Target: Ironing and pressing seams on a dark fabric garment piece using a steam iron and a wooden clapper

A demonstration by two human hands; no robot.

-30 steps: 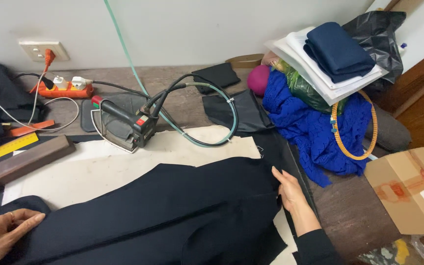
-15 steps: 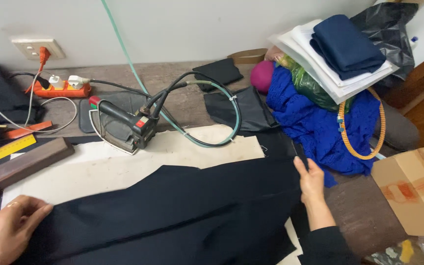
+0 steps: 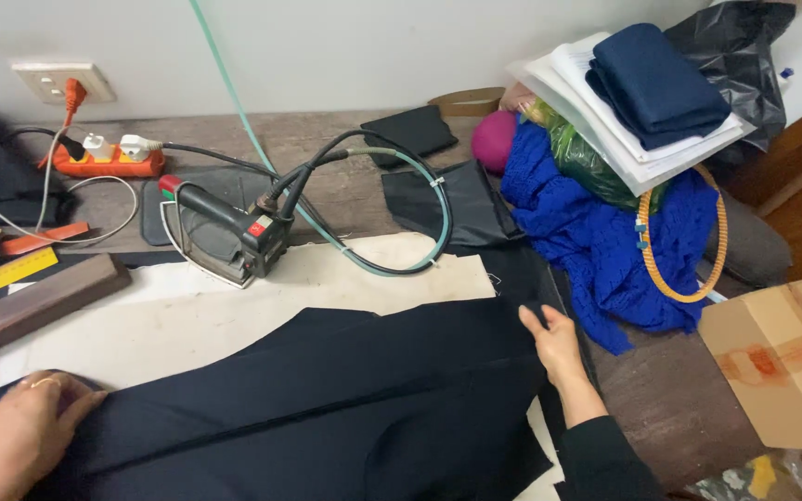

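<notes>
**Dark cloth spread flat under two hands**

The dark navy cloth lies across the near part of the white pressing sheet on the wooden table. The right hand lies on the cloth's right edge, fingers together and flat, gripping nothing. The left hand presses the left end of the cloth, fingers spread, palm down, a ring on one finger. The two hands are well apart, one at each end.

Behind the cloth, a black iron stands on the far edge of the sheet, with a black cord and a green hose looping from it. An orange power strip sits near the wall at left. A wooden block and a yellow ruler lie at the left. To the right are a blue knitted heap, stacked folded fabric and a cardboard box.
</notes>
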